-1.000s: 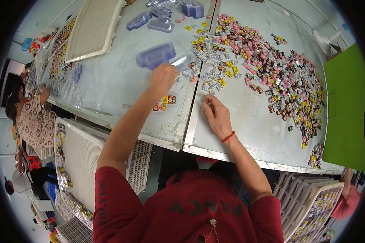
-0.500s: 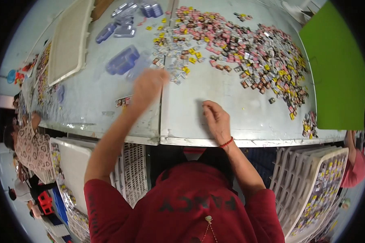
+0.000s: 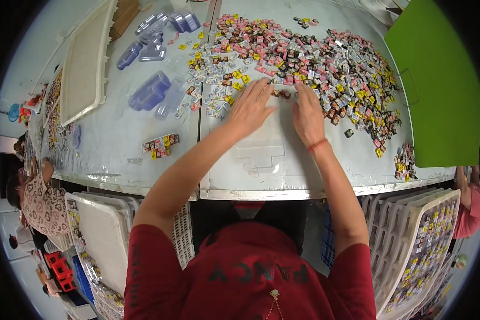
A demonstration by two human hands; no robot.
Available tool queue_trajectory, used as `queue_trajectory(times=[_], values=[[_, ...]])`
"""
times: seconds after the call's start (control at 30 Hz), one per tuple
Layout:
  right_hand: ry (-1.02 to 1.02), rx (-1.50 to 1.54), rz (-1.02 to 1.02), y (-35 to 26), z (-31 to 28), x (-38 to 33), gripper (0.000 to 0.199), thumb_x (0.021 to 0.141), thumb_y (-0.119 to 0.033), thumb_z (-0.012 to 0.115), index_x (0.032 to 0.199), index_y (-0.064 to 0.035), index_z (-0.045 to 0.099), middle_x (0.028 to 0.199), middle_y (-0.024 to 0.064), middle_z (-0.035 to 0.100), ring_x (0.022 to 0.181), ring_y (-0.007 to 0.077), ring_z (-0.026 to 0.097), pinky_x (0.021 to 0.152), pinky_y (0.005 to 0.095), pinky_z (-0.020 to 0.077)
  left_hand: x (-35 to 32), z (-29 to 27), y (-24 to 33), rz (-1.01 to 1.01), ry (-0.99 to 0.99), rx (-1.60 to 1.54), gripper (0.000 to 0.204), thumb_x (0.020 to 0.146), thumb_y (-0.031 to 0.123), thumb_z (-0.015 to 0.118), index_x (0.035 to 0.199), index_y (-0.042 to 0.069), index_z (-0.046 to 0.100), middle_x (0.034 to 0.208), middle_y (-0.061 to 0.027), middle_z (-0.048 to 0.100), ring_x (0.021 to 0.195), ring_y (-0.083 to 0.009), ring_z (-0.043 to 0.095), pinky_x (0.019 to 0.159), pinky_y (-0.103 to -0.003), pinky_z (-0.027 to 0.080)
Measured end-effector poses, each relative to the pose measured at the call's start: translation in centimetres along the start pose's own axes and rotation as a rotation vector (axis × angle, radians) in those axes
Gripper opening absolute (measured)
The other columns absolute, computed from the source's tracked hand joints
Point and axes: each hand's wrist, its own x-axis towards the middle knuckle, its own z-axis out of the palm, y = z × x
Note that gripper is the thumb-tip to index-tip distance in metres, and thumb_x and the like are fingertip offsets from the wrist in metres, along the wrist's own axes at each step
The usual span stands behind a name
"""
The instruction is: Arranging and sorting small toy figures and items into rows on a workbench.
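Observation:
My left hand (image 3: 249,111) reaches over the near edge of a wide pile of small printed pieces (image 3: 282,45) in pink, black, brown, yellow and white. Its fingers are stretched out and its thumb stands apart. Beside it, my right hand (image 3: 308,117) lies with extended fingers at the pile's edge, a red bracelet on the wrist. A few brown pieces (image 3: 280,94) show between the fingertips of both hands. Closer to me, a clear stepped plastic tray (image 3: 261,156) lies on the table. Left of my left forearm sits a block of pieces set side by side (image 3: 161,145).
Nested clear plastic trays (image 3: 149,92) stand at the left, with more trays (image 3: 157,34) behind. A white crate lid (image 3: 85,64) and a green panel (image 3: 432,85) flank the table. White racks (image 3: 410,240) stand below its front edge. Other people are at both sides.
Both hands have moved forward to the pile. My left hand has come rightward from over the left table section. A clear tray now shows on the table in front of me.

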Motion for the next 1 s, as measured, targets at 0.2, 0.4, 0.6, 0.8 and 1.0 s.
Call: queue_trajectory(times=[0.2, 0.4, 0.6, 0.8, 1.0], values=[[-0.243, -0.3, -0.023, 1.7, 4.3, 2.2, 0.042, 0.087, -0.012, 0.051, 0.127, -0.001, 0.047, 0.133, 0.0142, 0.049, 0.129, 0.031, 0.041, 0.105, 0.047, 0.0329, 2.7, 4.3, -3.2, 0.006, -0.185, 0.06, 0.057, 0.087, 0.028, 0.061, 0.133, 0.0, 0.041, 0.143, -0.0171, 0.037, 0.133, -0.0341, 0.032, 0.107, -0.045, 0.03], [-0.27, -0.1, -0.112, -1.1, 1.4, -1.7, 0.036, 0.089, -0.009, 0.053, 0.124, 0.0, 0.051, 0.128, 0.0144, 0.054, 0.124, 0.0331, 0.046, 0.105, 0.0432, 0.0337, -1.8, 2.1, -1.8, 0.097, -0.212, -0.066, 0.055, 0.087, 0.029, 0.062, 0.13, 0.0, 0.045, 0.139, -0.017, 0.042, 0.132, -0.0342, 0.034, 0.107, -0.044, 0.029], [-0.011, -0.029, -0.045, 0.6, -2.3, -2.9, 0.029, 0.082, 0.0, 0.061, 0.111, -0.0011, 0.06, 0.112, 0.0145, 0.06, 0.107, 0.0334, 0.055, 0.095, 0.0416, 0.0412, -4.3, -1.6, -2.7, -0.129, -0.006, -0.204, 0.034, 0.084, 0.019, 0.066, 0.113, 0.004, 0.058, 0.121, -0.014, 0.057, 0.115, -0.0328, 0.051, 0.096, -0.041, 0.041], [-0.073, -0.03, -0.023, -1.0, -3.9, -4.3, 0.023, 0.077, 0.0, 0.066, 0.099, -0.0038, 0.064, 0.099, 0.0096, 0.063, 0.096, 0.0293, 0.056, 0.084, 0.0385, 0.0431, -5.6, -1.9, -1.5, -0.205, -0.04, -0.296, 0.023, 0.08, 0.01, 0.069, 0.102, 0.004, 0.063, 0.107, -0.0114, 0.063, 0.104, -0.0301, 0.058, 0.088, -0.037, 0.047], [-0.144, -0.037, -0.037, -3.4, -0.9, -3.9, 0.021, 0.079, -0.007, 0.067, 0.1, -0.005, 0.066, 0.099, 0.0086, 0.063, 0.091, 0.0261, 0.056, 0.081, 0.0367, 0.0431, -3.6, 0.0, -1.8, 0.004, -0.005, -0.198, 0.026, 0.078, 0.006, 0.068, 0.103, 0.004, 0.061, 0.097, -0.0106, 0.061, 0.093, -0.0298, 0.057, 0.079, -0.039, 0.048]])
